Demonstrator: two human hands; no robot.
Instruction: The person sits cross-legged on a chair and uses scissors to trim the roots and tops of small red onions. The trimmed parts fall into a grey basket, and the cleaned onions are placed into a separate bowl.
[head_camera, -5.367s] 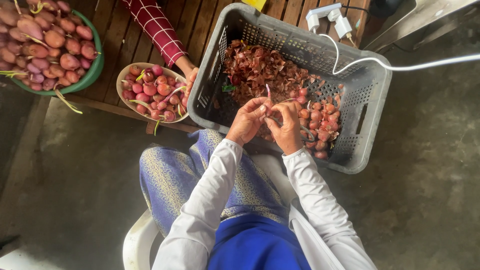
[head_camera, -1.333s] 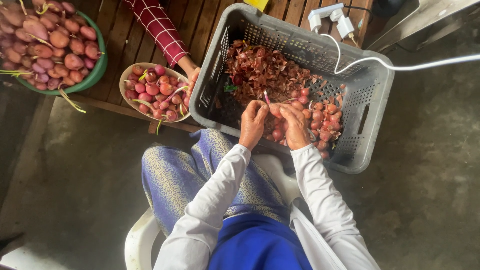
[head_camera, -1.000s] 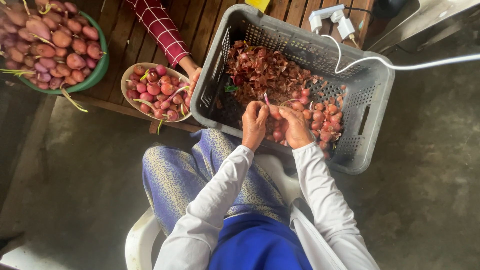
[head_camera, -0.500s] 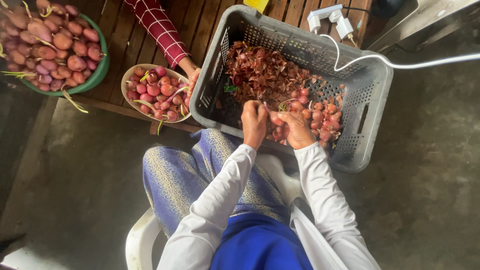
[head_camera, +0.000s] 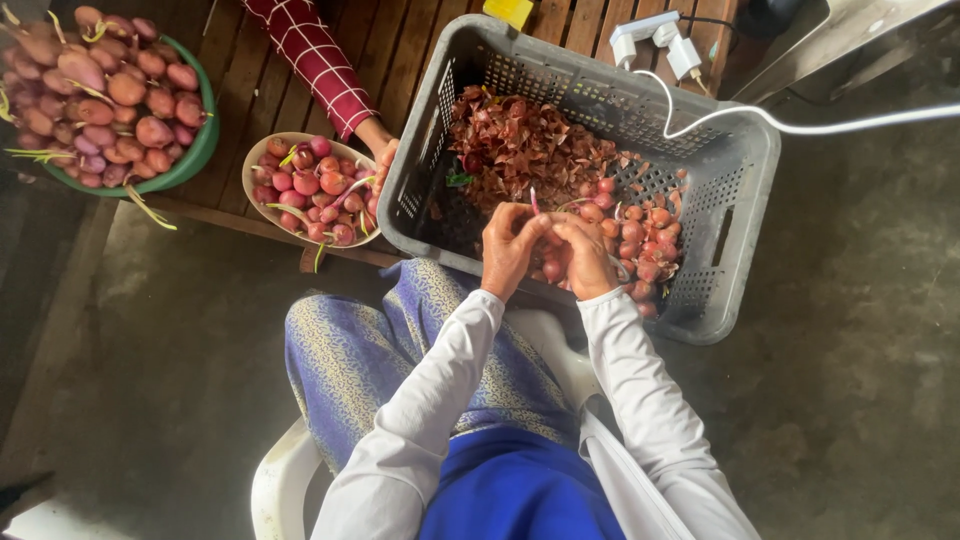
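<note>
The left hand (head_camera: 510, 250) and the right hand (head_camera: 583, 258) are closed together around a small shallot (head_camera: 548, 243), over the grey crate (head_camera: 730, 200) with peels (head_camera: 520, 145). A co-worker's hand (head_camera: 383, 160) touches the bowl (head_camera: 262, 160).

Both hands (head_camera: 545, 250) lowered closer over shallots (head_camera: 650, 240), pressed together.

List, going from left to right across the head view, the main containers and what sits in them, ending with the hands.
Green bowl of large shallots → beige bowl of small peeled shallots → grey crate holding dry skins, with the left hand and then the right hand together over it.
</note>
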